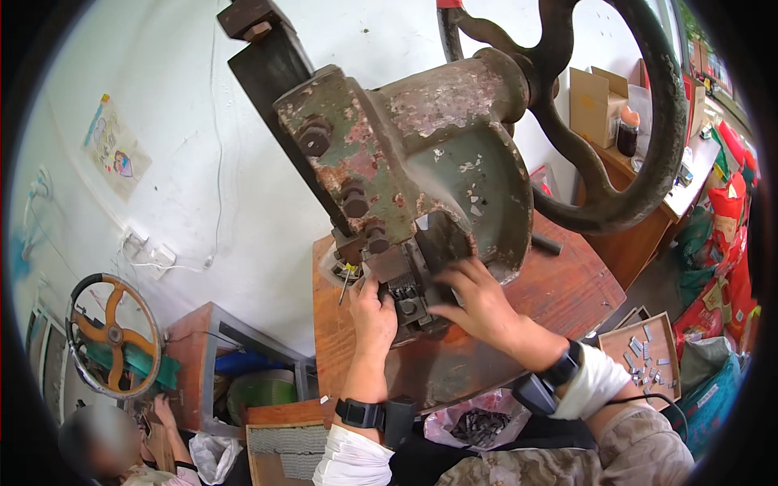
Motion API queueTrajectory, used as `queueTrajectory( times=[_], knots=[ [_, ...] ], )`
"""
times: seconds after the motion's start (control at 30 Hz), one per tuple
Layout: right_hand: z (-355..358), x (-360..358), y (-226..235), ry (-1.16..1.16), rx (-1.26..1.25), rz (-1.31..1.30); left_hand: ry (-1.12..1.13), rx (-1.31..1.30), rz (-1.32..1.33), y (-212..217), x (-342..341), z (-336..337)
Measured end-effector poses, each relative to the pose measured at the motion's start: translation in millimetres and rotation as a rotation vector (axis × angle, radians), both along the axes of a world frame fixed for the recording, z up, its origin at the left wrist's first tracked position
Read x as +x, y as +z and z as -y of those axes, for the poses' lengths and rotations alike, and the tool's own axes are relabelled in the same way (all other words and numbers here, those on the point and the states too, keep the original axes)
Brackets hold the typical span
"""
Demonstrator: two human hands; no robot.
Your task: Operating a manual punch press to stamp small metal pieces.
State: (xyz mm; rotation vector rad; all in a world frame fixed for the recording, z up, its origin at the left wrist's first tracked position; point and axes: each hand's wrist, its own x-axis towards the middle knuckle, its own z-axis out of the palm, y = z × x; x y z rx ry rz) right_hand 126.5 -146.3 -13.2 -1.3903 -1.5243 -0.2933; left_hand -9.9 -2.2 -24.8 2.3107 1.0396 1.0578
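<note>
Press die (pixel 408 305): at the base of the handwheel press (pixel 438 105), on the wooden counter (pixel 579 271) | left hand (pixel 374 317): at its left side; we cannot tell whether fingers grip | right hand (pixel 485 306): right side, blurred; we see fingers apart

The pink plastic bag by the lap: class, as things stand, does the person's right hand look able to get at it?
Probably yes: the bag is open, dark metal pieces showing, and nothing visible covers its mouth, though the right hand is up at the hand-wheel press.
</note>
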Motion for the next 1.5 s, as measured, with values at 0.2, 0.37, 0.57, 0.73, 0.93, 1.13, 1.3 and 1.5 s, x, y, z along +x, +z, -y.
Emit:
queueTrajectory(
  times=[0.2, 0.37, 0.57, 0.73, 0.93, 1.13, 1.3, 1.5],
  knots=[
    [-54, 0, 10, -0.108, -0.131, -0.060, -0.186, -0.066, 0.108, -4, -3, -12],
    [-52, -2, 7, -0.142, -0.236, -0.113, -0.259, -0.132, 0.126, -8, -3, -22],
    [-59, -15, 11, -0.202, -0.303, -0.124, -0.253, -0.065, 0.164, -11, -3, -19],
    [-58, -16, 10, -0.185, -0.272, -0.175, -0.335, -0.118, 0.230, -10, -4, -24],
    [-53, -11, 3, -0.153, -0.251, -0.173, -0.253, -0.029, 0.167, -13, 0, -24],
    [-60, -12, 2, -0.146, -0.194, -0.232, -0.225, -0.149, 0.223, -14, 1, -22],
    [-59, -7, 2, -0.139, -0.200, -0.219, -0.206, -0.162, 0.227, -14, 1, -23],
    [-52, 12, 7, 0.031, -0.294, -0.289, -0.126, -0.083, 0.097, -16, 1, -24]
  ],
)
